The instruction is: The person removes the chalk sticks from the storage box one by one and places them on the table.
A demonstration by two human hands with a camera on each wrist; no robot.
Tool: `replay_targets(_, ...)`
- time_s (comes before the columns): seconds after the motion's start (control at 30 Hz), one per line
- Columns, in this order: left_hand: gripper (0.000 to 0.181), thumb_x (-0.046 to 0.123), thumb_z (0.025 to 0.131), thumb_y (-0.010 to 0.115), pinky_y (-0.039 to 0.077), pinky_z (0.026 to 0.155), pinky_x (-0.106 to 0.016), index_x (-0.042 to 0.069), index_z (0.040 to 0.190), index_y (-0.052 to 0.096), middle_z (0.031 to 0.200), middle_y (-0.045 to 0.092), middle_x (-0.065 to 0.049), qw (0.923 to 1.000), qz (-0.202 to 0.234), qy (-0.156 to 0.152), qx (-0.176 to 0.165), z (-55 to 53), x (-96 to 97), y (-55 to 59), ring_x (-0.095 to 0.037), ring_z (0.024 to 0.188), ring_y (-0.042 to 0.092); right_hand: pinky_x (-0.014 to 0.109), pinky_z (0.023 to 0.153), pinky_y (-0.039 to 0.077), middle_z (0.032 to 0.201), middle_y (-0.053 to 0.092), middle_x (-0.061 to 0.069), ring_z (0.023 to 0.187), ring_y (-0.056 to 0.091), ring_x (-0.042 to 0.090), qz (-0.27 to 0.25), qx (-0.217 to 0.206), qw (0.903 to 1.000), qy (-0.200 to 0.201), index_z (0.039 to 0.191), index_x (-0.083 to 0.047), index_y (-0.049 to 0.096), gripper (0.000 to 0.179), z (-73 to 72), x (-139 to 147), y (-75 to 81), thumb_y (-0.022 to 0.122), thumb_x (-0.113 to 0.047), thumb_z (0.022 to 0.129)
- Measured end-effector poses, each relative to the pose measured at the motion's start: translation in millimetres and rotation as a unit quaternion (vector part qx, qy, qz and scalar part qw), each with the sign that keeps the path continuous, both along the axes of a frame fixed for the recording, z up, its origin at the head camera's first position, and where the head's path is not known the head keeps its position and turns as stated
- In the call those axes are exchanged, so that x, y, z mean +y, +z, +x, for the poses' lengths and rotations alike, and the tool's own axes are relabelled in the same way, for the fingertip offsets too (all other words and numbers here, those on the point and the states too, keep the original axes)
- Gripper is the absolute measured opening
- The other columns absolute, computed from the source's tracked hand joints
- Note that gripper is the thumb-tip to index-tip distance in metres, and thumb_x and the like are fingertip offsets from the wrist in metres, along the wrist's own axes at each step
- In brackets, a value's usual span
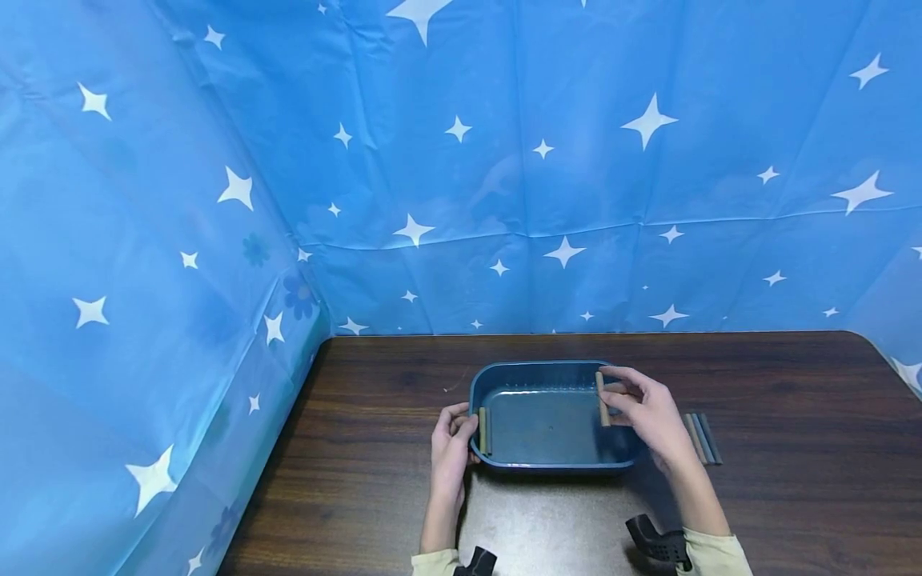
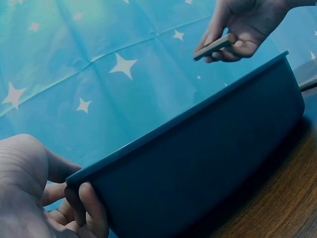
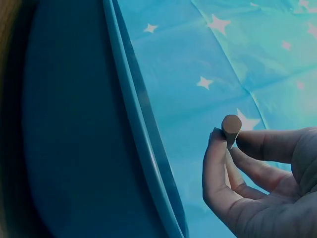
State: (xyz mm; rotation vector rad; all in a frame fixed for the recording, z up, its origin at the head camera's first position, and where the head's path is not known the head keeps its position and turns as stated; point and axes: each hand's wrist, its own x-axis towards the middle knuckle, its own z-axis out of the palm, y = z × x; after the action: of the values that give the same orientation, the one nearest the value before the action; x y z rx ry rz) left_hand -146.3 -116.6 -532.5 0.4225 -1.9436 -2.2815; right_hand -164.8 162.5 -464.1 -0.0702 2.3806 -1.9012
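A deep blue rectangular dish (image 1: 551,456) with rounded corners sits on the table. My left hand (image 1: 450,448) grips its left end, thumb at the rim and fingers curled beneath the lip. Just inside that end lie short sticks (image 1: 484,432), side by side against the wall. Over the right part of the dish, my right hand (image 1: 651,420) pinches a tan stick (image 1: 603,400) between thumb and fingers. Its faceted round end (image 3: 231,124) shows in the right wrist view. The left wrist view has this stick (image 2: 215,47) raised above the rim, apart from the dish.
To the right of the dish, several more sticks (image 1: 702,438), tan and grey-blue, lie in a row on the dark wood table (image 1: 807,416). A blue star-patterned cloth (image 1: 504,184) hangs behind the table and along its left side.
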Motion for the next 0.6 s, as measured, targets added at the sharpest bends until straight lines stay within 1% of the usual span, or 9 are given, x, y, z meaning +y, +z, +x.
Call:
replay_targets(0.2, 0.031, 0.006, 0.101, 0.060, 0.041, 0.045, -0.020, -0.007, 0.128, 0.055, 0.094, 0.059, -0.006, 1.0000, -0.003, -0.001, 0.005, -0.5, 0.2, -0.2, -0.010, 0.057, 0.046, 0.031, 0.080, 0.061, 0.127, 0.060, 0.030, 0.096, 0.066, 0.012, 0.010, 0.000, 0.9998, -0.017, 0.148, 0.006, 0.048, 0.046, 1.2, 18.6, 0.2, 0.057, -0.011, 0.106)
replay_targets(0.4, 0.031, 0.007, 0.101, 0.059, 0.041, 0.045, -0.020, -0.007, 0.128, 0.055, 0.093, 0.058, -0.005, 0.9999, -0.005, -0.001, 0.011, -0.8, 0.1, -0.6, -0.010, 0.056, 0.046, 0.029, 0.079, 0.060, 0.130, 0.058, 0.032, 0.094, 0.067, 0.008, 0.018, 0.003, 0.9994, -0.029, 0.149, 0.007, 0.046, 0.048, 2.5, 35.3, 0.6, 0.057, -0.012, 0.106)
replay_targets(0.6, 0.031, 0.006, 0.101, 0.060, 0.041, 0.046, -0.020, -0.007, 0.129, 0.055, 0.092, 0.058, -0.003, 1.0000, -0.005, -0.001, 0.006, -1.0, 0.4, -1.4, -0.010, 0.057, 0.046, 0.026, 0.078, 0.060, 0.134, 0.056, 0.034, 0.093, 0.066, 0.002, 0.028, -0.003, 0.9990, -0.035, 0.150, 0.008, 0.045, 0.050, 3.4, 52.4, -2.6, 0.057, -0.014, 0.107)
